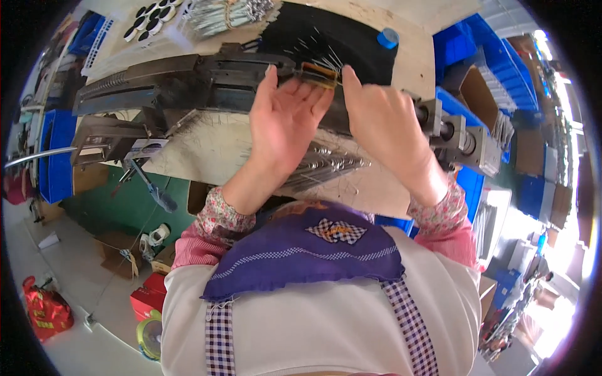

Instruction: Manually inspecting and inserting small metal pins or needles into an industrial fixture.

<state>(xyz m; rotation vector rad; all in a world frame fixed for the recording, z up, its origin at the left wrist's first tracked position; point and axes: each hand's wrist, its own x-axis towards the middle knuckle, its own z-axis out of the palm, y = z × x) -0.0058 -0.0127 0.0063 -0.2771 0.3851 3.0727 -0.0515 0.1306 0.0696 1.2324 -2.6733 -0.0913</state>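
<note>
A small brown block (318,74) bristling with thin metal wires sits on top of the long dark metal machine (207,81) that runs across the table (213,147), and both hands pinch it between them: the left hand (285,119) grips its near left end with fingers spread upward, the right hand (376,119) its right end. Just nearer the person than the machine, under the wrists, lies a bundle of metal rods (323,166). Beyond the machine lie a black mat (326,28) strewn with loose wires and a roll of blue tape (388,37).
</note>
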